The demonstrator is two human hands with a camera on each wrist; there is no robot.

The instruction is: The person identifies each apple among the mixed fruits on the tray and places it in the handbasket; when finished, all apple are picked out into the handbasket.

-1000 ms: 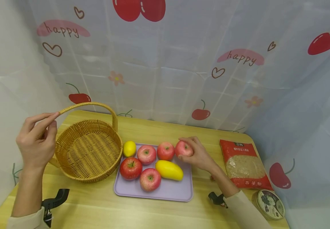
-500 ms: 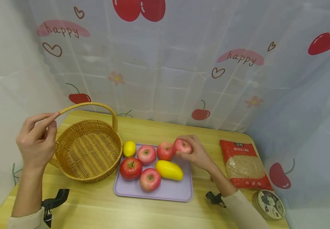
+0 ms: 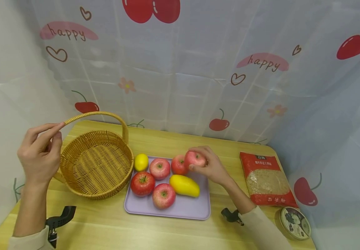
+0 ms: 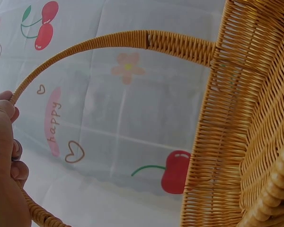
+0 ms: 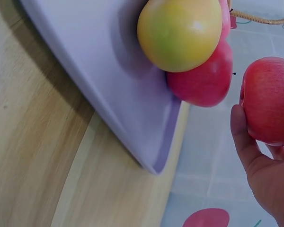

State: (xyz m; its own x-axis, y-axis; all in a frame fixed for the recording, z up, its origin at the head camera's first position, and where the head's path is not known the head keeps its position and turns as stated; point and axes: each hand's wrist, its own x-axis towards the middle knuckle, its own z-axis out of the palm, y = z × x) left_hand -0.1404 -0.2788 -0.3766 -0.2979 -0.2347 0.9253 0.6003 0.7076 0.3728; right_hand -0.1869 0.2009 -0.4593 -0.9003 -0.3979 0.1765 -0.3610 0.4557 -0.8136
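Note:
My left hand [image 3: 41, 152] pinches the top of the arched handle [image 3: 102, 114] of a round wicker basket [image 3: 97, 166], which has nothing inside. In the left wrist view the fingers [image 4: 4, 106] curl round that handle. With my right hand [image 3: 212, 166] I hold a red apple [image 3: 195, 159] between thumb and fingers. The right wrist view shows this apple [image 5: 270, 101] raised clear of the lilac tray [image 3: 183, 212]. On the tray lie several more apples, among them a darker red one [image 3: 143, 184], plus a yellow mango [image 3: 184, 185] and a lemon [image 3: 141, 162].
To the right of the tray lies a red packet [image 3: 268, 178] with a see-through window. A round tin [image 3: 294, 223] stands at the table's front right. A curtain [image 3: 180, 76] printed with cherries hangs behind the wooden table [image 3: 105, 222].
The right hand has lifted the apple slightly and carried it left, so it now partly covers the apple beside it. My left hand and the basket stay put.

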